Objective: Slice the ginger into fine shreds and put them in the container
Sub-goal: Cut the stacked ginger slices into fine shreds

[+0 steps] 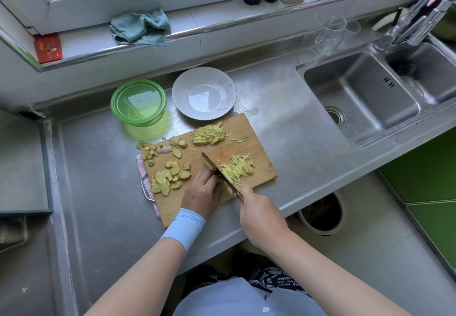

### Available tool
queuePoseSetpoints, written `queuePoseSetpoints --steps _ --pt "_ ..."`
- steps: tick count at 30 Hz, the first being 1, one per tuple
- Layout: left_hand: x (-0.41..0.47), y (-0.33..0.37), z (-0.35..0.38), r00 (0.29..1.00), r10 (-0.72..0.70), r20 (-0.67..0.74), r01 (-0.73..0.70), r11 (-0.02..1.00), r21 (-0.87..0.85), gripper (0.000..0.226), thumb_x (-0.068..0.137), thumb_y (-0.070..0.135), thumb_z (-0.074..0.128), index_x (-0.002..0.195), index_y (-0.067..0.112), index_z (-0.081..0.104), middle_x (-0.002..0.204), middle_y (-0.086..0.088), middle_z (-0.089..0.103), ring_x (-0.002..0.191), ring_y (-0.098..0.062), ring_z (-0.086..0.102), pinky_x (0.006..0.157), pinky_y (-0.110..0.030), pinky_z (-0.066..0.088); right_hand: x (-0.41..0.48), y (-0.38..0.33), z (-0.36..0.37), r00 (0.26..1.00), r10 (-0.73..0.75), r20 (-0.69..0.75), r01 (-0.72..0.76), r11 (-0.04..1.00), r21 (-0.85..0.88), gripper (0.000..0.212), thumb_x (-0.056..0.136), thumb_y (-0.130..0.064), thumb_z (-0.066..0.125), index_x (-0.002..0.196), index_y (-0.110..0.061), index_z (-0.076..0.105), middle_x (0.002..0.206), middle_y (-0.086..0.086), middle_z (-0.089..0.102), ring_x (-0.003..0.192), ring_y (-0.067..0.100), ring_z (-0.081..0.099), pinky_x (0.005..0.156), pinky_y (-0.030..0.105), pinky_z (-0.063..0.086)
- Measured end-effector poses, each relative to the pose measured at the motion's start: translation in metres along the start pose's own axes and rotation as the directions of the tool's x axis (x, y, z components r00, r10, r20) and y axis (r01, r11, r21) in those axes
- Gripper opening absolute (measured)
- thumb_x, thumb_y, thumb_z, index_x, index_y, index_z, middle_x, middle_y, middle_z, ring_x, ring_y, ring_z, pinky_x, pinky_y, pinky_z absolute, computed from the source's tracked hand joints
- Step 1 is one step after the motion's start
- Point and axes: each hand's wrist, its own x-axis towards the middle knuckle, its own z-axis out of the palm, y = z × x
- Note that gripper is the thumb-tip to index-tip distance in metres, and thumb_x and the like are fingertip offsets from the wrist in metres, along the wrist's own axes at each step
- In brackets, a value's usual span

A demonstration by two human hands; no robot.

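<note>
Right hand (259, 213) grips the knife (219, 175) by its handle; left hand (202, 189) holds a ginger piece (225, 185) against the blade.

Left fingers curled over the piece, which is mostly hidden; blade tip points away from the person, edge down on the cutting board (249, 138); fresh shreds (238, 167) lie just right of the blade; a second shred pile (209, 134) sits at the far edge; ginger slices (170, 177) lie left of the left hand; green container (138, 102), lidded, and white plate (180, 93) stand on the worktop (98, 167) behind the board.

Green container (138, 102), seemingly pink-checked cloth (141, 171)
</note>
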Motion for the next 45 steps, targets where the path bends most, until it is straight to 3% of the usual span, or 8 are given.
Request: queuePoseSetpoints --steps 4,8,14,22,28,35,40,45 --pt "-0.001 0.001 0.001 1.000 -0.003 0.000 0.003 1.000 -0.004 0.023 0.093 0.015 0.050 0.086 0.003 0.068 0.094 -0.011 0.064 0.088 -0.027 0.056 0.075 -0.030 0.047 0.001 -0.002 0.003 1.000 0.013 -0.006 -0.013 1.000 0.018 0.046 0.101 -0.012 0.041 0.145 -0.017 0.030 0.083 0.005 0.063 0.071 0.024 0.057 0.056 0.035 0.041" --pt "-0.001 -0.002 0.002 1.000 -0.009 0.019 0.009 1.000 -0.007 0.019 0.092 0.015 0.052 0.086 0.005 0.067 0.093 -0.010 0.063 0.084 -0.029 0.057 0.071 -0.035 0.050 0.013 -0.012 0.001 1.000 0.001 -0.001 -0.001 1.000 0.023 0.015 0.099 -0.010 0.042 0.109 -0.020 0.036 0.083 0.007 0.062 0.073 0.030 0.059 0.061 0.044 0.052" --pt "0.000 -0.003 0.001 0.999 -0.024 0.044 0.025 0.999 -0.034 0.014 0.091 0.011 0.057 0.086 0.004 0.067 0.091 -0.010 0.062 0.085 -0.030 0.058 0.067 -0.039 0.050 0.000 0.001 0.000 1.000 -0.002 -0.003 0.002 1.000 0.008 0.050 0.101 -0.014 0.040 0.149 -0.018 0.025 0.088 0.006 0.065 0.077 0.026 0.060 0.060 0.039 0.047" --pt "-0.001 -0.003 -0.001 0.998 -0.033 0.056 0.034 0.999 -0.023 0.015 0.090 0.012 0.054 0.085 0.004 0.066 0.091 -0.010 0.061 0.085 -0.029 0.056 0.068 -0.037 0.049 0.013 -0.012 -0.001 1.000 -0.008 -0.006 0.008 1.000 0.016 0.019 0.101 -0.014 0.041 0.120 -0.017 0.039 0.091 0.010 0.065 0.077 0.030 0.060 0.063 0.041 0.050" --pt "0.001 -0.003 -0.002 0.999 -0.018 0.042 0.019 0.999 -0.029 0.005 0.088 0.005 0.062 0.085 0.005 0.066 0.090 -0.010 0.060 0.085 -0.029 0.056 0.068 -0.035 0.049 -0.003 -0.001 0.000 1.000 -0.020 -0.014 0.021 1.000 0.022 0.052 0.102 -0.015 0.040 0.151 -0.020 0.024 0.086 0.006 0.065 0.076 0.025 0.061 0.064 0.040 0.052" --pt "0.000 -0.003 -0.003 0.998 -0.022 0.061 0.024 0.999 -0.034 0.008 0.082 -0.001 0.068 0.087 0.005 0.067 0.093 -0.008 0.061 0.086 -0.029 0.056 0.069 -0.035 0.049 0.013 -0.012 0.001 1.000 0.007 0.000 -0.007 1.000 0.021 0.016 0.100 -0.012 0.042 0.112 -0.020 0.036 0.087 0.008 0.064 0.076 0.031 0.060 0.063 0.042 0.052" --pt "0.001 -0.002 -0.006 0.998 -0.049 0.049 0.052 0.997 -0.060 0.007 0.082 0.001 0.067 0.086 0.006 0.068 0.091 -0.008 0.062 0.082 -0.029 0.057 0.064 -0.035 0.049 -0.001 0.000 0.000 1.000 -0.013 -0.015 0.013 1.000 -0.002 0.037 0.101 -0.012 0.041 0.137 -0.019 0.034 0.078 0.003 0.061 0.066 0.023 0.056 0.055 0.037 0.043" --pt "0.001 0.000 -0.007 0.999 -0.028 0.038 0.031 0.997 -0.068 0.011 0.086 0.010 0.057 0.087 0.008 0.067 0.092 -0.007 0.062 0.083 -0.027 0.056 0.067 -0.033 0.048 0.003 -0.005 0.001 1.000 -0.002 0.001 0.002 1.000 0.009 0.029 0.101 -0.011 0.039 0.129 -0.016 0.036 0.086 0.008 0.065 0.073 0.028 0.060 0.058 0.039 0.046"
